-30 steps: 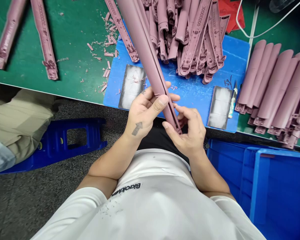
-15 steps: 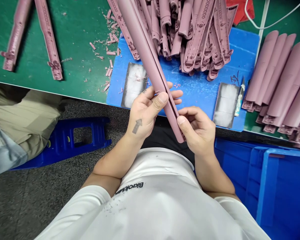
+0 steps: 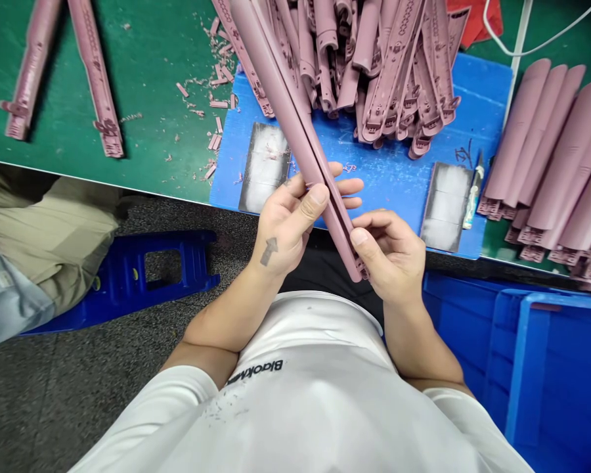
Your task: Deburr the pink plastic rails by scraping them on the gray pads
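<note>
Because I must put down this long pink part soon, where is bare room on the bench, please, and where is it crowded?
Bare green bench top lies between the two loose pink parts and the shavings. A strip of blue board lies between the pile of pink parts and the grey pad. Crowded: that pile, and the stack at right.

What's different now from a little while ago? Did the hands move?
The right hand moved over to the right side of the long pink piece, with its thumb now near the bottom end, and that end swung down toward the person's tummy. The left hand kept its hold higher up. The pink pile on the blue board stayed as it was.
</note>
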### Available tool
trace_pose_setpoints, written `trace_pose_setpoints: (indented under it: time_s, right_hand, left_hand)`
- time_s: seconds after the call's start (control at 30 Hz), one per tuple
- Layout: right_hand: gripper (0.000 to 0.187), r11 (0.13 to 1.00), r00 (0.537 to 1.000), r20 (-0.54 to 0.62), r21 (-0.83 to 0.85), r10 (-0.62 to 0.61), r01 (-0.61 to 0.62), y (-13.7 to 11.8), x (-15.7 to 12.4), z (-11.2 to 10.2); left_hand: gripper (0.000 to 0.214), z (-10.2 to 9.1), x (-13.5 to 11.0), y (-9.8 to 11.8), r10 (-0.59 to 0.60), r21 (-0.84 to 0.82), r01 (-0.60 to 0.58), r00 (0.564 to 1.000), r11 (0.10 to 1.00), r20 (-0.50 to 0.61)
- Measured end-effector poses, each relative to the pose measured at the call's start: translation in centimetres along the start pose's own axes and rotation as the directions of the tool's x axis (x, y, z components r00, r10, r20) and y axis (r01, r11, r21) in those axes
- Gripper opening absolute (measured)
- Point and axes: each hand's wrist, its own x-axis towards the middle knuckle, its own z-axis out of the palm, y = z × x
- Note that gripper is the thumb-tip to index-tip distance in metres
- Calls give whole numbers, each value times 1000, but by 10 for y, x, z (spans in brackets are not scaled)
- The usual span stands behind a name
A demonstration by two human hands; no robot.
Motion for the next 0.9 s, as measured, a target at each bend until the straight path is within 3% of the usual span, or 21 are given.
trace_pose_setpoints:
  time_s: [0.2,0.6,0.9]
  right_hand:
    - [28,998,999,43,61,8,-11,6,-5,1]
    - [27,999,999,35,32,7,-8,6,-8,2]
    - [31,997,999,42,70,31,-34,8,-7,0]
  left_hand:
    - [59,-4,-1,-3,22,-17,-21,997,1000,76]
    - [69,0,-3,-8,-39,-45,42,996,998,79]
    - [73,-5,1,-10,-15,17,14,997,1000,74]
